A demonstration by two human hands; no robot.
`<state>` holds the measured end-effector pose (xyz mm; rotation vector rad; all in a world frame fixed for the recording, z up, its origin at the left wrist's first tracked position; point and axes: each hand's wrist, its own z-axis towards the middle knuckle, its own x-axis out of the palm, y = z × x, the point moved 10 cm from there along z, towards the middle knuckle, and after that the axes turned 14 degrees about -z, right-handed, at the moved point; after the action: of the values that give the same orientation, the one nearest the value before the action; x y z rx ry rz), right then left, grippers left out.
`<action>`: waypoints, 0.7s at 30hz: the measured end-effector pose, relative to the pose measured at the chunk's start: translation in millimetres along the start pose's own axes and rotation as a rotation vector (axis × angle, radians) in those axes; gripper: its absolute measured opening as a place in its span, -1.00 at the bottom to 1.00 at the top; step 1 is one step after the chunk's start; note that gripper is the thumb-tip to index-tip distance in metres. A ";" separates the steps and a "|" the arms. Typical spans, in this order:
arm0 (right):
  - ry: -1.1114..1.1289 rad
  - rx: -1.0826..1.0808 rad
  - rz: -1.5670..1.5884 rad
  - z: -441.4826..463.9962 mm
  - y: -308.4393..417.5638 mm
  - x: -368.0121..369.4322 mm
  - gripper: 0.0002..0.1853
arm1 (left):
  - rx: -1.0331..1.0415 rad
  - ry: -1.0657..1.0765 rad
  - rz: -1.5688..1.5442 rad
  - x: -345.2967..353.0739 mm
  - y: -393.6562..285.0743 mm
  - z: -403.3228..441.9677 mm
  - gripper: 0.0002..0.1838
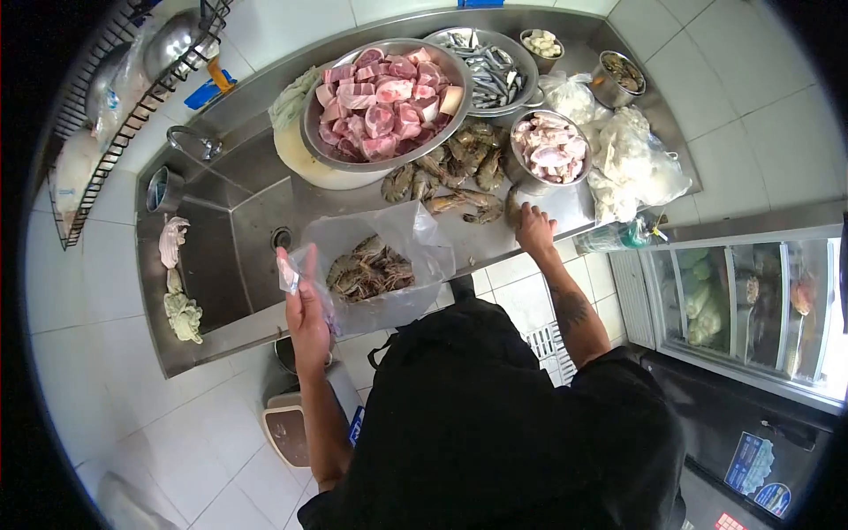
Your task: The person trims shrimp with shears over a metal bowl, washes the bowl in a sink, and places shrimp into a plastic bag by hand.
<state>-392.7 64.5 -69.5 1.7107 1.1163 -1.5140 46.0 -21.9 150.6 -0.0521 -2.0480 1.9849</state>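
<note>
My left hand (pixel 306 320) grips the left edge of a clear plastic bag (pixel 428 243), whose mouth gapes upward. Inside the bag lies a heap of grey-brown prawns (pixel 371 269). On the steel counter, my right hand (pixel 535 231) has its fingers closed around a single prawn (pixel 513 207), partly covered by the fingers, just below a small metal bowl of pale meat pieces (pixel 549 150). More loose prawns (pixel 477 150) are spread on the counter between that bowl and a big basin.
A big metal basin of cut raw meat (pixel 384 106) rests on a round board (pixel 296 159). Behind are a bowl of small silvery fish (pixel 486 75) and small metal containers. White plastic bags (pixel 632 163) sit right. A sink (pixel 256 234) is left, a glass-door fridge (pixel 742 300) right.
</note>
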 end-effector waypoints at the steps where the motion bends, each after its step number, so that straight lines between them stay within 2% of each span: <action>1: -0.017 0.058 0.076 7.4 -4.0 -3.6 -0.66 | -0.036 -0.020 -0.036 -0.1 1.2 0.4 -0.41; 3: -0.059 0.141 0.273 12.9 0.8 -32.8 -0.67 | -0.067 -0.045 -0.066 0.2 2.7 0.7 -0.41; 4: -0.059 0.139 0.278 16.8 12.0 -34.5 -0.67 | -0.043 -0.040 -0.046 1.5 2.2 0.1 -0.41; 6: -0.208 0.051 0.324 24.8 37.5 -50.9 -0.63 | -0.022 -0.034 -0.020 2.7 3.9 -1.9 -0.41; 7: -0.195 0.023 0.195 33.6 51.5 -38.4 -0.56 | -0.008 -0.015 -0.011 4.5 4.2 -1.8 -0.41; 8: -0.194 0.015 0.198 35.7 56.6 -26.9 -0.56 | 0.008 0.000 -0.004 6.1 2.6 -2.1 -0.41; 10: -0.090 -0.055 0.001 46.4 75.9 -2.4 -0.47 | -0.004 -0.029 -0.062 4.0 0.6 -4.3 -0.41; 11: -0.008 -0.080 0.004 52.8 74.0 10.4 -0.42 | -0.012 -0.037 -0.070 -0.4 2.0 -5.9 -0.41; 12: 0.070 -0.016 0.040 47.8 69.5 -3.2 -0.38 | -0.020 -0.054 -0.078 -5.9 2.6 -8.4 -0.41; 13: 0.087 -0.015 0.172 64.8 58.0 27.3 -0.35 | -0.074 -0.075 -0.110 -9.9 5.4 -12.4 -0.41; 14: -0.137 -0.099 0.174 61.9 54.6 18.1 -0.35 | -0.117 -0.077 -0.098 -19.2 17.0 -15.6 -0.41; 15: -0.074 -0.038 0.321 40.1 54.1 -30.4 -0.36 | -0.130 -0.101 -0.093 -27.7 20.3 -16.9 -0.41; 16: -0.039 0.034 0.350 32.3 45.6 -46.1 -0.39 | -0.143 -0.125 -0.089 -36.2 23.8 -18.0 -0.41; 18: -0.229 0.034 0.651 -14.6 46.7 -140.8 -0.58 | -0.023 -0.035 -0.014 -21.6 4.6 -16.1 -0.41; 19: -0.332 -0.071 0.855 -26.1 46.7 -164.5 -0.61 | -0.024 -0.052 -0.019 -20.1 5.0 -16.6 -0.41; 20: -0.319 -0.100 0.989 -43.3 55.1 -197.7 -0.60 | -0.027 -0.031 -0.064 -15.5 5.6 -17.3 -0.41; 21: -0.338 -0.157 1.000 -56.1 67.0 -227.0 -0.59 | -0.029 0.002 -0.105 -10.8 5.8 -16.9 -0.41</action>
<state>-307.1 34.6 156.2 1.4580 0.1142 -0.9610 59.2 -7.6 143.2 0.0468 -2.0354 1.8917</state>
